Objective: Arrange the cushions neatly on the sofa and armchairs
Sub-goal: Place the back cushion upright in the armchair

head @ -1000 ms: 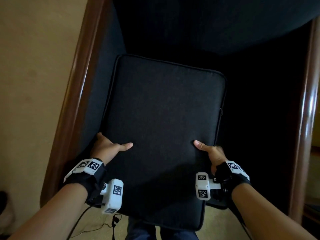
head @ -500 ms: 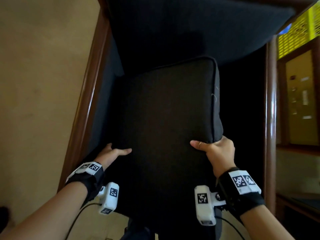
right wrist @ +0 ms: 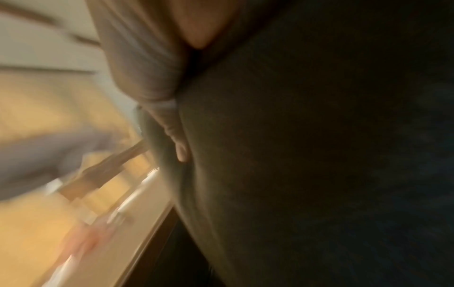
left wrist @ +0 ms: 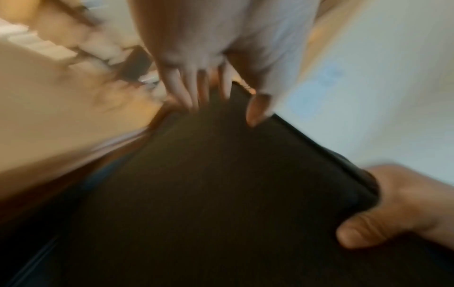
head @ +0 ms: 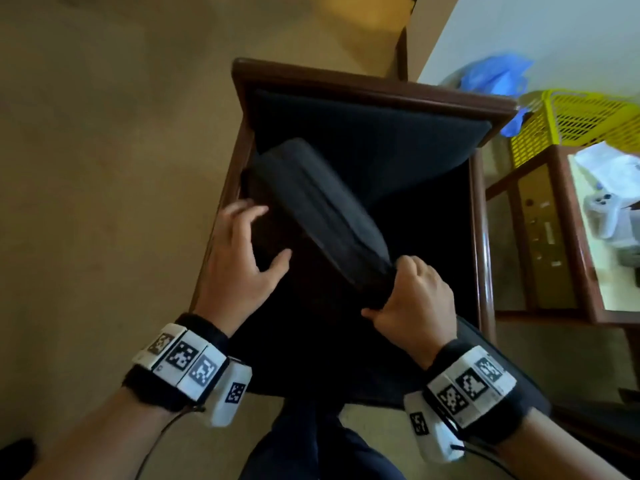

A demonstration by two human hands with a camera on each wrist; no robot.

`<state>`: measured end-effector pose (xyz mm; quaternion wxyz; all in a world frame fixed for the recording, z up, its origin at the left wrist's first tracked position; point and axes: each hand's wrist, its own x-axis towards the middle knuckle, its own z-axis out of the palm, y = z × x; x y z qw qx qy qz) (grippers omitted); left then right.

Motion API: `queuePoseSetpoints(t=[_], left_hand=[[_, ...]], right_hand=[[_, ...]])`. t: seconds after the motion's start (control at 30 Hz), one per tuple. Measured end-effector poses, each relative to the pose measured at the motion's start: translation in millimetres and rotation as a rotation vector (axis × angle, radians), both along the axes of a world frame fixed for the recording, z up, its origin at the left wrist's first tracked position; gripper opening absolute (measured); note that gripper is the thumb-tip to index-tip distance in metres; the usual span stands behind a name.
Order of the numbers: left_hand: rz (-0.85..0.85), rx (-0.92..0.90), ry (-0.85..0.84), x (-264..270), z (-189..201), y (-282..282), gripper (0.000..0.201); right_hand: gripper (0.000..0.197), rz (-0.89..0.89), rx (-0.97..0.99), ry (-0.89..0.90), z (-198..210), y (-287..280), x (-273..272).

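Note:
A dark cushion (head: 318, 216) stands tilted on its edge over the seat of a wooden-framed armchair (head: 346, 81). My right hand (head: 388, 289) grips its near corner, thumb on one face and fingers curled over the other. My left hand (head: 265, 230) is open beside the cushion's left face, fingers spread; the blurred left wrist view shows its fingers (left wrist: 186, 85) by the cushion's (left wrist: 209, 194) far edge and my right hand (left wrist: 393, 203) clamped on the corner. A second dark cushion (head: 363, 133) leans against the chair back. The right wrist view is filled by dark fabric (right wrist: 319, 155).
A wooden side shelf (head: 554, 237) stands right of the armchair with a yellow basket (head: 588, 119), a blue bag (head: 495, 74) and white items (head: 609, 209). Tan floor (head: 104, 168) lies to the left. My legs (head: 311, 445) are at the chair's front edge.
The cushion has swung from lying broad-face up to standing on its edge. My left hand has let go of it and opened. My right hand still grips the corner.

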<state>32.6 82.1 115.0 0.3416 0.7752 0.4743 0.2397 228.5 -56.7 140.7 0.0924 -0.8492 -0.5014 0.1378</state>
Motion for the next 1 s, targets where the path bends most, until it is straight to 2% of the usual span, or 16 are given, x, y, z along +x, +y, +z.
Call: queuePoseSetpoints(t=[0.03,0.13,0.2,0.27,0.37,0.43,0.47,0.57,0.63,0.73,0.8,0.9,0.97,1.0], left_hand=[[0.042,0.086,0.018,0.2,10.9,-5.8,0.063],[0.097,0.113,0.21,-12.8,19.9,-26.4,0.084],[-0.04,0.189,0.445,-28.6,8.6,-39.2,0.085],[-0.218,0.209,0.597,-40.9,-3.7,-42.2,0.085],[-0.363,0.079,0.645,-47.6,-20.0,-31.0,0.091],[-0.429,0.076,0.649,-46.3,-29.9,-24.2,0.091],[-0.444,0.09,0.648,-44.5,-33.4,-21.4,0.09],[-0.391,0.048,0.617,-32.0,-31.5,-9.8,0.093],[-0.323,-0.035,0.529,-18.0,-26.7,-2.4,0.093],[-0.16,-0.2,0.374,-0.8,-21.5,18.1,0.079],[-0.02,-0.275,0.408,1.9,-25.8,40.3,0.068],[0.117,-0.392,0.478,4.3,-23.3,58.4,0.05],[0.175,-0.474,0.443,3.6,-23.1,60.5,0.043],[0.2,-0.496,0.445,2.0,-26.0,61.1,0.046]], right_hand=[[0.066,0.075,0.023,-0.027,1.2,-6.6,-1.8],[0.065,0.198,-0.009,-0.075,-6.6,-17.6,6.8],[0.063,0.218,-0.05,-0.066,-16.7,-17.4,8.8],[0.062,0.259,-0.056,-0.06,-27.3,-16.2,-7.3],[0.076,0.266,-0.005,-0.047,-35.9,-22.0,-34.3],[0.092,0.201,0.011,-0.023,-37.5,-33.8,-29.8],[0.094,0.162,0.011,-0.01,-37.5,-41.5,-22.0],[0.08,0.014,0.02,0.026,-31.9,-67.0,8.0],[0.073,-0.132,0.034,0.039,-26.9,-83.1,31.1],[0.056,-0.406,0.001,0.039,-25.4,-105.9,66.7],[0.054,-0.579,-0.074,0.081,-27.0,-118.4,83.8],[0.059,-0.905,-0.051,0.402,-23.5,-122.7,95.5],[0.072,-1.116,-0.013,0.593,-25.2,-119.4,100.1],[0.081,-1.19,-0.028,0.655,-25.3,-117.0,101.7]])
